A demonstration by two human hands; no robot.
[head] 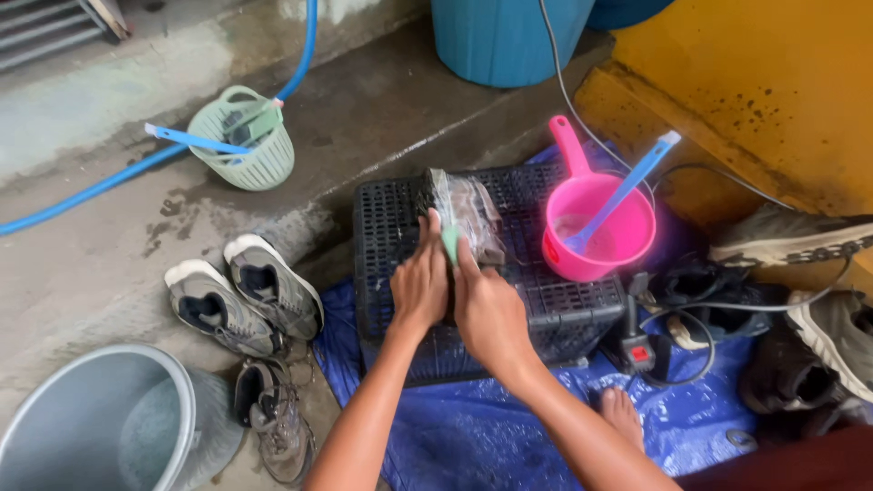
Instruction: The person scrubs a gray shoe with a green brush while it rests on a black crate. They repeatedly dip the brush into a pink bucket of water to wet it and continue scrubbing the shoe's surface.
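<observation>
Wet concrete floor (109,264), centre frame: our left hand (420,284) steadies a soapy dark shoe (466,216) on the black crate (391,227) while our right hand (489,314) grips a green scrubber (451,243), mid-scrub.

One package only: a clear, crinkled plastic wrapper (468,214) over a dark block, lying on my black crate (391,227) just beyond my fingers (435,227). No labels, signs or screens show.

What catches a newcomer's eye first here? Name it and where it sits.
The bright pink scoop with a blue brush in it stands out, on the right of the black crate. At the crate's middle, the left hand and right hand press on a wet dark shoe. A grey pair of sneakers lies left on the concrete.
</observation>
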